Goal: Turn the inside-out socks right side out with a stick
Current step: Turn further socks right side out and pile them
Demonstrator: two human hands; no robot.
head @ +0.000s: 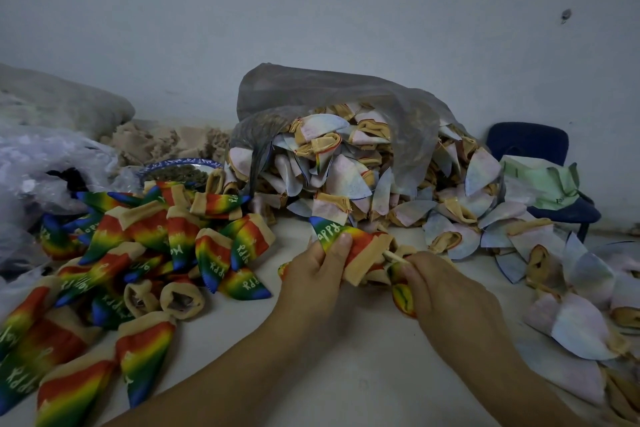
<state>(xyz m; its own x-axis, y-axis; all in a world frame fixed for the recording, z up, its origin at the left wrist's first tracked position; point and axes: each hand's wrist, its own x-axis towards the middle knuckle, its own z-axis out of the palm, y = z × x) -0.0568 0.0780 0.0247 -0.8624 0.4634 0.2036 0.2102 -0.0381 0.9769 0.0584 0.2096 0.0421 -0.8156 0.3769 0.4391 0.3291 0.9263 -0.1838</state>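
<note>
My left hand (318,270) grips a rainbow sock (349,243) with white lettering and a tan cuff, right side out, in the middle of the table. A thin wooden stick (393,256) pokes out of its cuff toward my right hand (446,295). That hand pinches the stick's near end together with another rainbow sock (403,298) that hangs below the fingers. A heap of right-side-out rainbow socks (145,253) lies to the left. Pale inside-out socks (346,177) spill from a grey plastic bag (329,94) behind my hands.
More pale inside-out socks (571,305) cover the table's right side. A blue-rimmed plate (180,165) sits behind the rainbow heap, with clear plastic bags (52,163) at far left. A blue chair (530,146) stands at the back right against the wall.
</note>
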